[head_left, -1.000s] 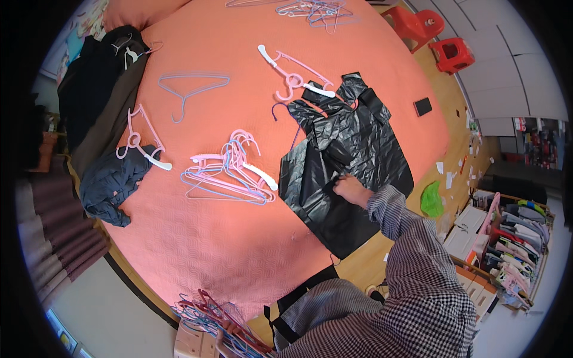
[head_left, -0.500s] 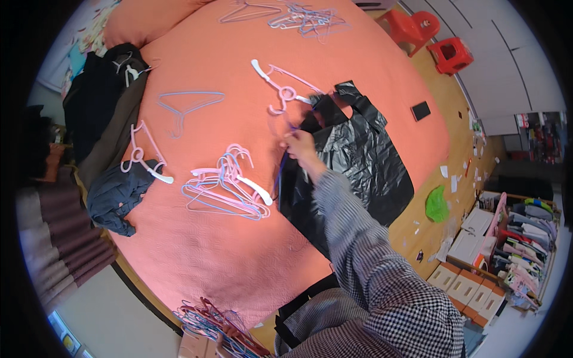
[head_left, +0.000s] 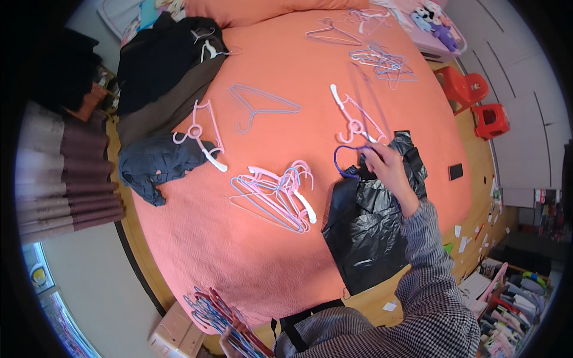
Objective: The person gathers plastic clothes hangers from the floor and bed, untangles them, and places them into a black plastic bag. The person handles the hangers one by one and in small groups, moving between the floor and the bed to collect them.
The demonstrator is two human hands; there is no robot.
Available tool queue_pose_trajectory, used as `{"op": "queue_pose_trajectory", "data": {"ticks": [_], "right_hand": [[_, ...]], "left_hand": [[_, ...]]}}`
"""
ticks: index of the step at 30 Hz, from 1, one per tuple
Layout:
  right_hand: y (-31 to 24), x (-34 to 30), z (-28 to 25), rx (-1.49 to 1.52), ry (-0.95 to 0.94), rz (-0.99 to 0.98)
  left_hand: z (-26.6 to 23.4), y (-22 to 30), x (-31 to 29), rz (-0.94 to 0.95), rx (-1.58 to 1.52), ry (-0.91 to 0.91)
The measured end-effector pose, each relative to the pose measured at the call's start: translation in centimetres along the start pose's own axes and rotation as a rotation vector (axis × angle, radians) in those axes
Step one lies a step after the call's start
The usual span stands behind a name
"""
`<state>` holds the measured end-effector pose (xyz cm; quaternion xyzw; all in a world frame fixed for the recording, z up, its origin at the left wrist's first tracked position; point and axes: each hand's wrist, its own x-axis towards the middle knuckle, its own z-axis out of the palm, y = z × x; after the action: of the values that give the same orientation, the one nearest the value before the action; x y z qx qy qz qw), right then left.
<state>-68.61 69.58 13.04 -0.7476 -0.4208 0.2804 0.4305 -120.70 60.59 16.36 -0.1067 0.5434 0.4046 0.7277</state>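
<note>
My right hand [head_left: 385,167] pinches a thin purple clothes hanger [head_left: 335,156] above the top of a black plastic bag [head_left: 376,232]. A curved end of the hanger arches out to the left of my fingers; the rest is blurred or hidden. Just beyond that hand lies a pink and white hanger [head_left: 356,126]. Low in the view, my left hand [head_left: 230,341] is closed round a bunch of red and blue hangers [head_left: 218,313]. A pile of pink and blue hangers [head_left: 277,194] rests on the orange bedspread [head_left: 250,262] between my two hands.
Dark clothes [head_left: 161,71] lie along the bed's left side, with a pink hanger [head_left: 196,132] by them. A blue hanger [head_left: 262,102] lies mid-bed, more hangers [head_left: 382,62] toward the back. Red stools [head_left: 492,121] stand right; a dark flat rectangle [head_left: 456,172] lies near that edge.
The view has shifted, so bed and hangers appear further right and lower. My right hand stays near the bag's top, and the purple hanger's curved end now shows clearly. My left hand keeps its bunch.
</note>
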Motion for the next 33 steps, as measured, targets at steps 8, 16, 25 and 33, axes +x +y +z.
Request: {"op": "queue_pose_trajectory", "data": {"ticks": [8,16,25,33], "right_hand": [[-3.0,-0.1,11.6,0.907,-0.37,0.561],[-8.8,-13.5,25.5,0.969,-0.689,0.762],[-9.9,-25.2,31.9,0.257,-0.812,0.043],[-12.1,-14.9,21.1,-0.336,-1.449,-0.684]], "left_hand": [[-2.4,1.0,1.0,-0.027,-0.105,0.012],[-3.8,2.2,1.9,-0.089,-0.163,-0.044],[-4.1,2.4,-1.7,0.081,-0.062,-0.204],[-7.5,4.6,-1.6,0.004,-0.146,-0.155]]}}
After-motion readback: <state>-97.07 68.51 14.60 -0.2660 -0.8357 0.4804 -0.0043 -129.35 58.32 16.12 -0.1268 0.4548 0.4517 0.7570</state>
